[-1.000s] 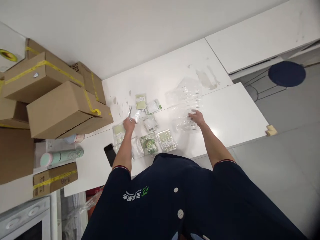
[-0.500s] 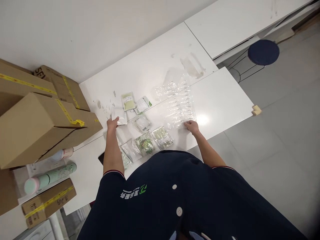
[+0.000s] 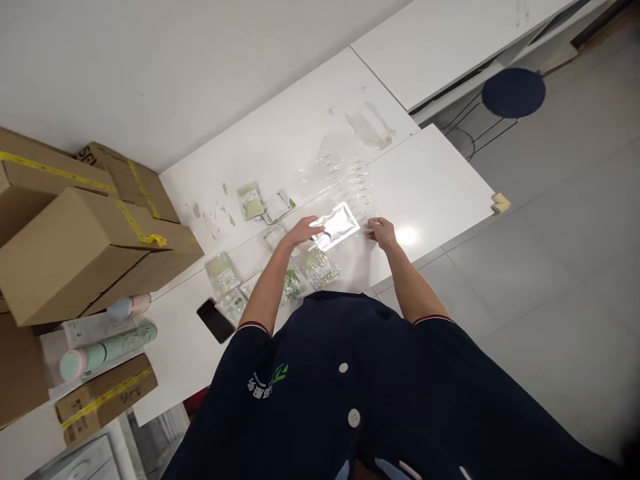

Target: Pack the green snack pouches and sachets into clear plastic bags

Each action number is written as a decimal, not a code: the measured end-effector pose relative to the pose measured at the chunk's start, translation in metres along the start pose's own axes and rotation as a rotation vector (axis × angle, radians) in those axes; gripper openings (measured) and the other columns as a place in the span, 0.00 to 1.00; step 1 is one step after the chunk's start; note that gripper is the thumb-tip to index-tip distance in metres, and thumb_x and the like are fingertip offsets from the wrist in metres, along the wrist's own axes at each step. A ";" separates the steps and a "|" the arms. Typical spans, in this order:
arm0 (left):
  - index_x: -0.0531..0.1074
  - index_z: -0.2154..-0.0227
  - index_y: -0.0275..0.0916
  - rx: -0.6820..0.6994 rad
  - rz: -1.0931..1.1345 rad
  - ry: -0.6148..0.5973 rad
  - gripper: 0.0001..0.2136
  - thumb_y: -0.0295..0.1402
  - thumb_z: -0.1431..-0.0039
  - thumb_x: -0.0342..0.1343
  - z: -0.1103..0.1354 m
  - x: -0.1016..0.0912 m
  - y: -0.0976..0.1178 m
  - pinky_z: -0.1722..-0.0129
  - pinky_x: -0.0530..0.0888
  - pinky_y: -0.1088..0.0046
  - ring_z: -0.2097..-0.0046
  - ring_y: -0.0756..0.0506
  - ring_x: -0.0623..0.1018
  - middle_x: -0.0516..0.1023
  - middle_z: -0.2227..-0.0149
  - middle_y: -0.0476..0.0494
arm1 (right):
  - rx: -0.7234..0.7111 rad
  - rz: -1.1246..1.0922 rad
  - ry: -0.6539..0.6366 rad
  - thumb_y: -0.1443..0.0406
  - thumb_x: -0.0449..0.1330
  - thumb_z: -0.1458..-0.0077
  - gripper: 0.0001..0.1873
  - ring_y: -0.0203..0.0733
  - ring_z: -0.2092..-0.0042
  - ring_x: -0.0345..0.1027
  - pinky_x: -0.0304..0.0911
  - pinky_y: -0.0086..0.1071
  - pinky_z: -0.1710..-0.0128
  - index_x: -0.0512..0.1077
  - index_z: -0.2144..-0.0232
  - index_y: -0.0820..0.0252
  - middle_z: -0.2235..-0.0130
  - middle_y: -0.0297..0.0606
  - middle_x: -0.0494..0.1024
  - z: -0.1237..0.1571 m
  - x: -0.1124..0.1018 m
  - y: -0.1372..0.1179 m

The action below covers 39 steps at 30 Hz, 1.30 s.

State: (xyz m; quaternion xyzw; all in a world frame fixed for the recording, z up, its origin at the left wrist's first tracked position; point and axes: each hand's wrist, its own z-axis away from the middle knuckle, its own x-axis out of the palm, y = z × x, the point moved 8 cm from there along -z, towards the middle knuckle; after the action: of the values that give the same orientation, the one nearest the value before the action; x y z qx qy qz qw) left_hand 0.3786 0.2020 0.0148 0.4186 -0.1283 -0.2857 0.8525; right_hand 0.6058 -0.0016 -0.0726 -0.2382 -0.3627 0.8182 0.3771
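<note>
My left hand (image 3: 303, 231) grips a shiny silver pouch (image 3: 336, 227) by its left end, above the white table. Close to the pouch's right end, my right hand (image 3: 381, 232) pinches the near edge of a clear plastic bag sheet (image 3: 357, 180) with rows of small dark marks. That plastic lies flat, partly covered by the pouch. Several flat packets lie around my left arm: a pale green packet (image 3: 251, 201), a white-and-green packet (image 3: 279, 204), a clear-and-green packet (image 3: 321, 267) and another pale green packet (image 3: 223, 272). My left forearm hides some of them.
A black phone (image 3: 215, 321) lies near the table's front edge. Cardboard boxes (image 3: 65, 247) fill the left side, with a green bottle (image 3: 115, 348) below them. A blue stool (image 3: 513, 93) stands beyond the table's right end.
My left hand has moved right from the far-left packets, carrying the silver pouch over to the clear plastic. My right hand stays at the plastic's edge. The phone is now uncovered.
</note>
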 end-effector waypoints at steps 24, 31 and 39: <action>0.48 0.34 0.38 0.302 -1.163 0.002 0.43 0.45 0.48 0.62 0.005 0.118 -0.098 0.35 0.46 0.46 0.31 0.26 0.37 0.36 0.30 0.28 | 0.058 -0.052 -0.013 0.71 0.67 0.56 0.18 0.31 0.76 0.67 0.72 0.28 0.73 0.65 0.63 0.60 0.76 0.27 0.71 -0.003 0.002 0.037; 0.50 0.33 0.39 0.316 -1.295 0.047 0.32 0.39 0.38 0.52 0.000 0.123 -0.100 0.37 0.51 0.42 0.31 0.25 0.42 0.42 0.31 0.27 | 0.064 -0.070 0.002 0.71 0.66 0.54 0.15 0.31 0.75 0.69 0.74 0.27 0.72 0.66 0.64 0.61 0.75 0.29 0.71 -0.001 0.000 0.038; 0.56 0.35 0.35 0.480 -1.299 0.081 0.25 0.26 0.36 0.43 0.010 0.131 -0.105 0.36 0.49 0.44 0.31 0.31 0.49 0.50 0.32 0.26 | 0.055 -0.028 -0.004 0.73 0.64 0.54 0.15 0.31 0.76 0.69 0.75 0.29 0.68 0.67 0.61 0.64 0.77 0.29 0.71 0.005 0.000 0.028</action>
State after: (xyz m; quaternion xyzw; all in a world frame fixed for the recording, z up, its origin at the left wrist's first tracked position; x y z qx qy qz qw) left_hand 0.4399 0.0667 -0.0643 0.5979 0.1206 -0.6862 0.3964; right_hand 0.5901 -0.0168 -0.0914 -0.2209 -0.3442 0.8231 0.3940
